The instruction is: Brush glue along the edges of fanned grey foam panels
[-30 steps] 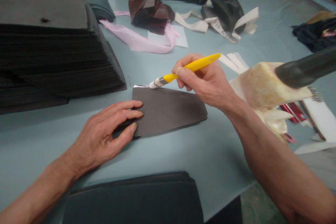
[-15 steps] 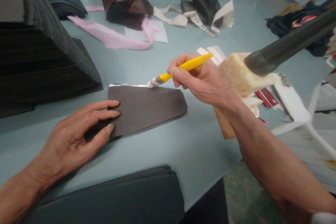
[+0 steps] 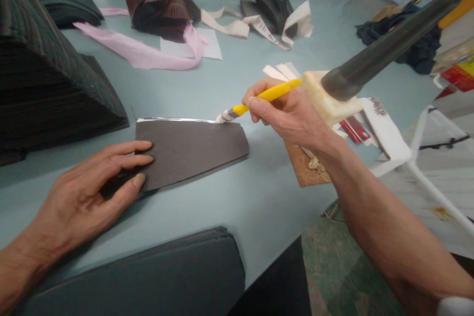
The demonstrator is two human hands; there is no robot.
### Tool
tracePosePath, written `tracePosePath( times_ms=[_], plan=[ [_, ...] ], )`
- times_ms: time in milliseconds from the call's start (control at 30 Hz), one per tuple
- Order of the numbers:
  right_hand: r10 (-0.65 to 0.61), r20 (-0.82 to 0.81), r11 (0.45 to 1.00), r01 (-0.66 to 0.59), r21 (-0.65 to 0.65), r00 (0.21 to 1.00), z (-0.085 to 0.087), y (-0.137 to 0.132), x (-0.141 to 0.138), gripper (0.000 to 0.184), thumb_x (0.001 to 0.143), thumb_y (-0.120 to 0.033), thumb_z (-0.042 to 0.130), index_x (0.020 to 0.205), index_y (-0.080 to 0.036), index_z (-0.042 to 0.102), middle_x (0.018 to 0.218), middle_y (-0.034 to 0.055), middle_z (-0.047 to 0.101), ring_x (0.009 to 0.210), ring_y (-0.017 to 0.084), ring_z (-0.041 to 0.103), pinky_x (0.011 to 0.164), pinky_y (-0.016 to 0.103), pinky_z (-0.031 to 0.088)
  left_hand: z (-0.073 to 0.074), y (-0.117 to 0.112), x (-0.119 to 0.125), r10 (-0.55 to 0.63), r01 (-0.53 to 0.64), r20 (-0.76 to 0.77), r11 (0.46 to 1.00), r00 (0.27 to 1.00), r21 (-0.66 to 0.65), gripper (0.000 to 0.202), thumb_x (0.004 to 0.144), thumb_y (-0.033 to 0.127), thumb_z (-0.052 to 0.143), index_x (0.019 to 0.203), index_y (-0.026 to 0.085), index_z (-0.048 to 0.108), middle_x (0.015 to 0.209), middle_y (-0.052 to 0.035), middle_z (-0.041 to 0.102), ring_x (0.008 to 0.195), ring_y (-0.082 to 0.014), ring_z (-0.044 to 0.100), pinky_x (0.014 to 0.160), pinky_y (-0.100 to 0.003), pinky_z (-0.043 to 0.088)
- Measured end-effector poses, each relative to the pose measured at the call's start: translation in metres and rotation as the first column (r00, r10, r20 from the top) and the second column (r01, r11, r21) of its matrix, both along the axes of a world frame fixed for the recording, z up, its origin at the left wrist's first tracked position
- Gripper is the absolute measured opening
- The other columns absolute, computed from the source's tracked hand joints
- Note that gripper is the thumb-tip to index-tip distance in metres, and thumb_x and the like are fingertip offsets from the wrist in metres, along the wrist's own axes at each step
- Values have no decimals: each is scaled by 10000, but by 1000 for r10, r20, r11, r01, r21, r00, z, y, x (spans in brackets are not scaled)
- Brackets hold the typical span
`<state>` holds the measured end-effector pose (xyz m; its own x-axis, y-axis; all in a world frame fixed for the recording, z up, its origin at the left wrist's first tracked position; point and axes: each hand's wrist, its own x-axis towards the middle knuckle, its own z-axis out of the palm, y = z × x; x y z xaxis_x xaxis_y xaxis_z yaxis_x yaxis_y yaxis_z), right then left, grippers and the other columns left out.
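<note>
A dark grey tapered panel (image 3: 192,153), seemingly several layers thick, lies flat on the table. Along its far edge runs a thin white coated line. My left hand (image 3: 92,190) rests its spread fingertips on the panel's left end, grasping nothing. My right hand (image 3: 287,111) is closed around the yellow handle of a paintbrush (image 3: 274,92). White stuff coats the bristles, which touch the far edge toward its right end.
Tall stacks of dark pieces (image 3: 48,84) stand at the left. Another dark stack (image 3: 148,276) lies in front. Behind are a pink cloth strip (image 3: 137,52) and a cream ribbon (image 3: 229,24). A dark pole (image 3: 388,44) rises from a cream block (image 3: 326,96) at the right.
The brush has slid right along the far edge, and the white line now reaches farther right. My left hand still rests on the panel. The whole view has shifted.
</note>
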<state>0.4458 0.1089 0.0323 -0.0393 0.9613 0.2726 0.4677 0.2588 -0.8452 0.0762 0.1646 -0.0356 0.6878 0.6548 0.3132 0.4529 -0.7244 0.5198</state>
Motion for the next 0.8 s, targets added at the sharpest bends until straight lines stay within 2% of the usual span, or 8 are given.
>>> tracePosePath(
  times_ms=[167,367,500,667,733,800],
  plan=[
    [-22,39,1000,23,-18,999,2,-10,10,512,968,-709,731,877,-206,688,748,-16,629,659,95,516,589,295,399,4,-1,1,26,-26,-2,999,1000,-48,235,1036,428,641,1202,290,734,1475,-46,733,1298,-251,726,1192,-402,530],
    [-89,111,996,89,0,990,4,-25,22,433,1028,-613,707,882,-205,719,729,-9,621,637,100,492,566,301,370,8,-1,4,33,-33,-2,998,999,-52,261,1032,459,633,1166,267,749,1471,-70,739,1281,-266,736,1196,-435,544],
    [-146,60,988,143,50,987,10,-33,21,414,1011,-575,753,843,-199,712,738,1,632,643,101,510,582,297,399,6,-1,4,18,-19,-8,998,1000,-58,276,1036,449,641,1187,247,751,1478,-71,735,1279,-261,735,1194,-415,548],
    [-166,-26,984,168,67,986,15,-39,-6,373,1005,-555,768,895,-201,732,688,-11,626,611,96,519,556,275,400,7,-2,5,64,-60,19,987,998,-148,332,1087,427,539,1245,229,753,1478,-1,735,1353,-225,688,1262,-380,484],
    [-134,-69,986,140,91,989,15,-41,-24,350,1013,-538,764,912,-205,733,684,-19,632,603,91,535,546,259,405,7,-1,6,74,-73,-4,975,997,-210,445,1083,444,484,1379,200,709,1461,-37,745,1342,-251,689,1240,-402,506],
    [-62,-115,991,74,107,991,13,-43,-42,308,1023,-498,765,921,-209,737,693,-25,643,610,89,556,556,249,430,6,0,6,116,-118,-20,962,993,-245,503,1065,446,449,1422,197,702,1388,-69,776,1215,-274,734,1128,-409,573]
  ],
)
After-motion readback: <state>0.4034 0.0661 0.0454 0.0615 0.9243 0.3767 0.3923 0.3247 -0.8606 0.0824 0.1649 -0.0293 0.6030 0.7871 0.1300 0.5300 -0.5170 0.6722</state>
